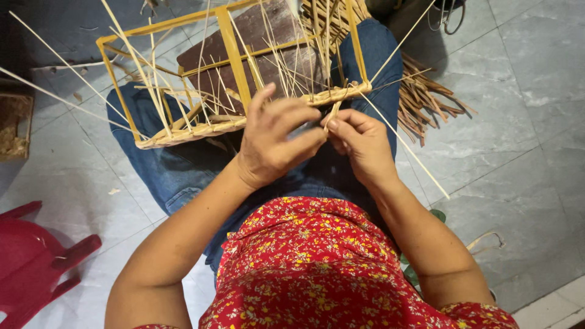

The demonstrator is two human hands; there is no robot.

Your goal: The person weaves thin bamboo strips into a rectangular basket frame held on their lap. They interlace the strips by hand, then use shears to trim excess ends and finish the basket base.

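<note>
Pale cane and straw, worked over a lap in blue jeans (183, 173), upper centre of the frame. Yellow stick frame (230, 45), box-shaped, resting tilted on the knees, its near edge bound by a woven straw band (201, 129) running from centre-left to centre-right. Thin loose canes (73, 70) fanning upward and outward from that band. Left hand (274, 143), centre of frame, fingers curled over the band's edge, thumb raised against the frame; whether anything is pinched beneath cannot be told. Right hand (361, 141), just beside it, fingertips pressed closed on a short straw strip (332, 114) at the band's lower edge. One long cane (405, 149) slanting from the band past the right hand toward lower right. Dark brown board (268, 36) behind the frame, upper centre. Bundle of brown strips (426, 97) on the grey tiled floor (524, 91), upper right. Red plastic chair (30, 262), lower left. Red flowered shirt (317, 274), bottom centre. Woven basket (13, 125), left edge.
</note>
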